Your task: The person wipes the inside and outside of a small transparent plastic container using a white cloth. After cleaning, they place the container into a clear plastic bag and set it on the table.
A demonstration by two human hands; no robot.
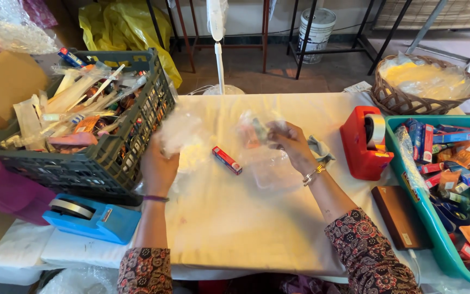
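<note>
2 hands (159, 163) (295, 144) grasping clear plastic bags (262, 147), cream-covered table (235, 218), red tape dispenser (363, 144), tiled floor (278, 71)

Brown tiled floor (257, 71); metal frame legs (300, 38) — white bucket (316, 27) beyond

Table (235, 228) w/ red box (227, 160), dispensers (363, 144)

Both hands (224, 147) hold clear plastic bags (262, 158); small red box (227, 160) between.
</note>
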